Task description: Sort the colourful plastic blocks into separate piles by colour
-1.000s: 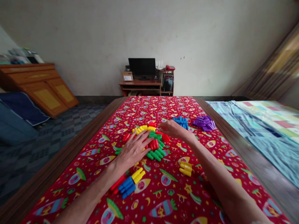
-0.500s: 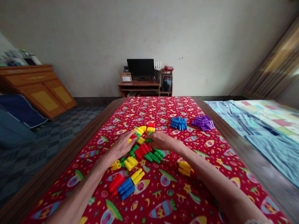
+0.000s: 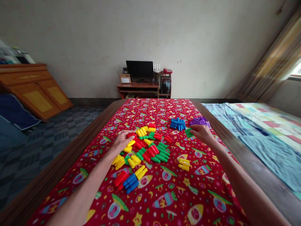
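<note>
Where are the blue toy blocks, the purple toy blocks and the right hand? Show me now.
blue toy blocks point(image 3: 178, 124), head view, on the cluster's middle
purple toy blocks point(image 3: 199, 121), head view, on the cluster's visible middle
right hand point(image 3: 202, 133), head view, on the back of the hand

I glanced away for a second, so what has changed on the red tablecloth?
The right hand moved right from the pile toward the purple blocks, carrying a green block. The left hand shifted left to the pile's edge, on a red block. The blue blocks stayed put.
</note>
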The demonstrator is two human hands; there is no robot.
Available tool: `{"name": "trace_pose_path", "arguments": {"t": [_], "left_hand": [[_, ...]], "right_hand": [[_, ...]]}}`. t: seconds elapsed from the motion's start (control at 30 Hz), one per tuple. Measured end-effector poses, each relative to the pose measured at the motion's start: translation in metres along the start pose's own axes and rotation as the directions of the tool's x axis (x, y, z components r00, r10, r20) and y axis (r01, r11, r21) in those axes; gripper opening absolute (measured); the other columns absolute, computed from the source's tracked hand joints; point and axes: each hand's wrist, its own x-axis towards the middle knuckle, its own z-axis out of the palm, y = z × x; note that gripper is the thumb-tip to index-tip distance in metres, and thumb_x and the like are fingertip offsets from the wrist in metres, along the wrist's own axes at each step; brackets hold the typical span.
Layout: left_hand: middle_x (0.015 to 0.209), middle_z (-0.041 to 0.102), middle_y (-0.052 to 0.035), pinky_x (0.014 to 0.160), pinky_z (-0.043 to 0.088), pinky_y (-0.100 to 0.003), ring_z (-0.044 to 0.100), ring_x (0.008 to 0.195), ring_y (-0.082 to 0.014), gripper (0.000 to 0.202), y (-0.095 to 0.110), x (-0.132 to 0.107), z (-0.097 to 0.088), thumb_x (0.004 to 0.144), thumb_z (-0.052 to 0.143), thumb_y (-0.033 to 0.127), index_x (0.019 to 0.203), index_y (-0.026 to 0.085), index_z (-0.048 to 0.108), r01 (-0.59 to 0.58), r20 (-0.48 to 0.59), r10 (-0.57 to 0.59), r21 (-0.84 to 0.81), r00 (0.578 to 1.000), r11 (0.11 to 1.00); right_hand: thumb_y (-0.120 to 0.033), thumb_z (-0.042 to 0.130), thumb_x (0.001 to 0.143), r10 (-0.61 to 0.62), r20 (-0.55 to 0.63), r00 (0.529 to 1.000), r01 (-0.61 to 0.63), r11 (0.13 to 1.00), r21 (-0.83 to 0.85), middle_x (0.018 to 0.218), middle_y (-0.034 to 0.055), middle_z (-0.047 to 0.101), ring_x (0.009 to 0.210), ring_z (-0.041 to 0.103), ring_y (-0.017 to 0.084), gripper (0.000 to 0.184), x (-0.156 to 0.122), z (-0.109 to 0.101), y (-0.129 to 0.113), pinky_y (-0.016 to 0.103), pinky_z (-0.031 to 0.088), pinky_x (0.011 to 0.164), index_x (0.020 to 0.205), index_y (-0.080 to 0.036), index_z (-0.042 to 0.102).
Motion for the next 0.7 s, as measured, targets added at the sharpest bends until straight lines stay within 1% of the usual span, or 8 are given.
{"name": "trace_pose_path", "arguments": {"t": [0.13, 0.2, 0.27, 0.33, 0.43, 0.5, 0.57, 0.7], "left_hand": [[0.104, 0.073, -0.0135, 0.074, 0.055, -0.033, 0.069, 0.093, -0.0275, 0.067, -0.007, 0.004, 0.004, 0.057, 0.069, 0.064, 0.101, 0.014, 0.068, 0.008, -0.024, -0.01, -0.066, 1.0, 0.998], [0.103, 0.073, -0.0142, 0.078, 0.055, -0.035, 0.068, 0.097, -0.0295, 0.068, -0.005, 0.004, 0.006, 0.06, 0.065, 0.067, 0.101, 0.014, 0.068, -0.013, 0.005, 0.014, -0.039, 1.0, 0.999], [0.101, 0.074, -0.014, 0.084, 0.054, -0.037, 0.067, 0.102, -0.0309, 0.065, -0.001, 0.002, 0.006, 0.066, 0.06, 0.067, 0.101, 0.013, 0.069, -0.075, 0.059, 0.073, 0.029, 0.996, 0.997], [0.101, 0.074, -0.0129, 0.089, 0.053, -0.039, 0.066, 0.104, -0.0303, 0.058, 0.007, 0.0, 0.005, 0.073, 0.054, 0.063, 0.1, 0.014, 0.069, -0.155, 0.114, 0.141, 0.132, 0.983, 0.979], [0.104, 0.074, -0.0105, 0.092, 0.051, -0.04, 0.067, 0.102, -0.0268, 0.042, 0.022, -0.005, 0.007, 0.082, 0.048, 0.046, 0.104, 0.016, 0.069, -0.315, 0.159, 0.278, 0.323, 0.948, 0.892], [0.108, 0.072, -0.0097, 0.094, 0.051, -0.039, 0.066, 0.103, -0.0244, 0.033, 0.032, -0.011, 0.011, 0.084, 0.047, 0.033, 0.103, 0.018, 0.069, -0.438, 0.195, 0.392, 0.414, 0.899, 0.798], [0.107, 0.072, -0.0089, 0.094, 0.051, -0.036, 0.066, 0.101, -0.0224, 0.028, 0.041, -0.018, 0.017, 0.085, 0.046, 0.025, 0.098, 0.019, 0.07, -0.54, 0.272, 0.467, 0.456, 0.841, 0.708], [0.1, 0.071, -0.0055, 0.091, 0.051, -0.032, 0.065, 0.097, -0.0203, 0.02, 0.051, -0.038, 0.024, 0.085, 0.053, 0.021, 0.097, 0.022, 0.069, -0.631, 0.52, 0.383, 0.476, 0.763, 0.612]], "right_hand": [[-0.028, 0.054, 0.081, 0.209, -0.056, 0.976, -0.213, 0.973, -0.085, 0.079, 0.007, 0.075, 0.075, 0.069, 0.024, 0.027, -0.033, -0.013, 0.057, 0.029, 0.048, 0.067, 0.092, -0.018, 0.077], [-0.026, 0.054, 0.081, 0.272, -0.094, 0.958, -0.283, 0.947, -0.15, 0.084, 0.0108, 0.075, 0.082, 0.07, 0.026, 0.028, -0.044, -0.015, 0.067, 0.032, 0.05, 0.07, 0.095, -0.016, 0.077], [-0.022, 0.054, 0.082, 0.263, -0.159, 0.952, -0.293, 0.934, -0.205, 0.098, 0.0151, 0.074, 0.093, 0.069, 0.029, 0.029, -0.051, -0.016, 0.06, 0.035, 0.05, 0.077, 0.101, -0.015, 0.075], [-0.018, 0.051, 0.085, 0.139, -0.209, 0.968, -0.182, 0.962, -0.204, 0.109, 0.0166, 0.071, 0.102, 0.066, 0.028, 0.031, -0.053, -0.013, 0.037, 0.037, 0.05, 0.084, 0.106, -0.014, 0.072], [-0.017, 0.051, 0.088, -0.172, -0.13, 0.977, 0.159, 0.982, -0.1, 0.105, 0.0135, 0.073, 0.096, 0.068, 0.023, 0.028, -0.056, 0.002, -0.016, 0.032, 0.051, 0.083, 0.106, -0.016, 0.071], [-0.023, 0.054, 0.09, -0.381, 0.029, 0.924, 0.381, 0.924, 0.005, 0.094, 0.009, 0.074, 0.085, 0.07, 0.02, 0.023, -0.061, 0.022, -0.051, 0.028, 0.052, 0.073, 0.105, -0.019, 0.072], [-0.033, 0.061, 0.089, -0.523, 0.114, 0.845, 0.521, 0.852, 0.049, 0.093, 0.0081, 0.073, 0.085, 0.069, 0.019, 0.024, -0.068, 0.046, -0.075, 0.028, 0.053, 0.073, 0.107, -0.02, 0.07], [-0.037, 0.064, 0.087, -0.638, -0.019, 0.77, 0.637, 0.77, -0.044, 0.108, 0.0132, 0.068, 0.104, 0.064, 0.025, 0.031, -0.081, 0.085, -0.086, 0.037, 0.053, 0.088, 0.113, -0.02, 0.066]]}}
